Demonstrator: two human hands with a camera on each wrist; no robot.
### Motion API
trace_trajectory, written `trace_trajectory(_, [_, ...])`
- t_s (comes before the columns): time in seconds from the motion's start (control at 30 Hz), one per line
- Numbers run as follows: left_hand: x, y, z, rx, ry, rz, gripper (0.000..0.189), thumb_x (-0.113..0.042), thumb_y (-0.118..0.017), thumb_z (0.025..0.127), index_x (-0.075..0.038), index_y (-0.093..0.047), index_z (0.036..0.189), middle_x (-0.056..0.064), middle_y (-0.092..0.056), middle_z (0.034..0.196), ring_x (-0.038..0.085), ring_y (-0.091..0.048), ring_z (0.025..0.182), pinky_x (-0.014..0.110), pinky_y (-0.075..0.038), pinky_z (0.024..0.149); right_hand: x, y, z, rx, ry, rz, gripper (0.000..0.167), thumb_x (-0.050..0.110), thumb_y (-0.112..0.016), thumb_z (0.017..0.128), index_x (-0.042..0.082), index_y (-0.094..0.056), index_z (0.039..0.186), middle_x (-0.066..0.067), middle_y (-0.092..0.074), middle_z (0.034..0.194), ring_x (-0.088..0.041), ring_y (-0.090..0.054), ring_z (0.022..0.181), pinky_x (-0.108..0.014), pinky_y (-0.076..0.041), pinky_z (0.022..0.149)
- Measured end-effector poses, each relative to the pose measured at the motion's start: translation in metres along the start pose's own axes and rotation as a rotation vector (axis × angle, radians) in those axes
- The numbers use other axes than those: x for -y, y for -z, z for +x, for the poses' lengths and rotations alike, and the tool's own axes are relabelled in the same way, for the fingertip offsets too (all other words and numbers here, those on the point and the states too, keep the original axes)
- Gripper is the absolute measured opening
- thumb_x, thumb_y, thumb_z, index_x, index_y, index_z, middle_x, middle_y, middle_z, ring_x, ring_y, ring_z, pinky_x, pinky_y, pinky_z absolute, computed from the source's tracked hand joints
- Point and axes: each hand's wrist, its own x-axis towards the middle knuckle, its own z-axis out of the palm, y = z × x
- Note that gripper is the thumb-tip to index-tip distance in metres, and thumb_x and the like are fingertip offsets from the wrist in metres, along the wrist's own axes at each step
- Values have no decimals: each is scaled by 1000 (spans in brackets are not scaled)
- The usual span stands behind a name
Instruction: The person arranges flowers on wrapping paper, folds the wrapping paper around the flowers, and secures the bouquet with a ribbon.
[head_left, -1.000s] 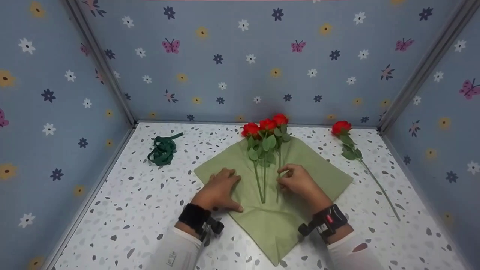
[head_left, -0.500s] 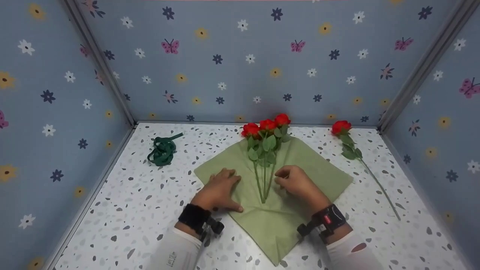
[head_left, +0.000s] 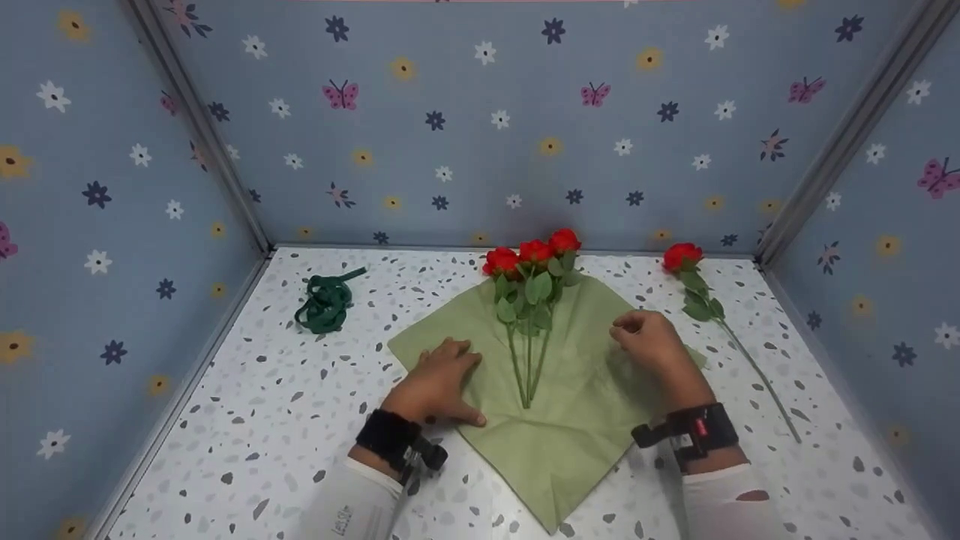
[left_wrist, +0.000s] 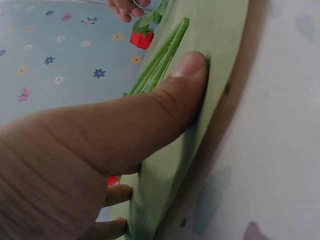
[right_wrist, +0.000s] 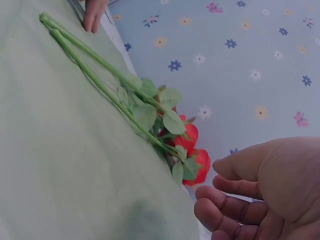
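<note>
Three red artificial roses (head_left: 534,289) lie side by side on a green wrapping sheet (head_left: 577,390), their stem ends meeting near its middle. My left hand (head_left: 435,382) rests on the sheet's left edge with fingers spread; in the left wrist view the thumb (left_wrist: 175,95) presses the sheet just beside the stems. Over the right part of the sheet hangs my right hand (head_left: 656,345), fingers loosely curled with nothing in them. The right wrist view shows that hand (right_wrist: 260,195) near the red blooms, apart from them. A fourth single rose (head_left: 697,289) lies to the right of the sheet.
A loose bundle of dark green ribbon (head_left: 326,302) lies at the back left of the speckled white table (head_left: 247,420). Blue panels with flowers and butterflies (head_left: 465,150) stand at the back and both sides.
The right hand let go of the third rose after its stem swung left to meet the other two. It then moved right, away from the stems. The left hand stayed put.
</note>
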Motion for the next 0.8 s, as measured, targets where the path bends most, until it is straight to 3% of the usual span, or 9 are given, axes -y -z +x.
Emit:
trace_trajectory(0.2, [-1, 1, 1, 6, 8, 14, 119, -57, -104, 76, -14, -49, 172, 15, -33, 186, 43, -19, 177, 70, -15, 141, -26, 38, -3, -48, -119, -87, 42, 29, -67, 111, -3, -72, 139, -30, -73, 139, -43, -72, 123, -57, -58, 105])
trace_trajectory(0.3, [-1, 2, 1, 4, 13, 15, 119, -58, -104, 76, -14, -49, 172, 15, -32, 186, 43, -19, 177, 71, -15, 141, -41, 56, -6, -57, -185, -127, 46, 30, -64, 112, -4, -69, 143, -33, -68, 147, -50, -67, 132, -64, -55, 110])
trace_trajectory(0.67, [3, -1, 4, 6, 16, 24, 120, -59, -103, 76, -14, -48, 172, 15, -32, 186, 43, -19, 177, 69, -16, 142, -94, 99, -31, -77, -348, -192, 57, 33, -63, 110, -9, -63, 149, -38, -59, 157, -60, -58, 142, -72, -50, 115])
trace_trajectory(0.8, [3, -1, 2, -5, -3, 8, 119, -57, -104, 76, -12, -50, 171, 17, -34, 185, 44, -23, 175, 71, -17, 141, -108, 110, -40, -112, -402, -208, 54, 30, -69, 105, -9, -66, 143, -36, -64, 150, -59, -63, 132, -68, -56, 102])
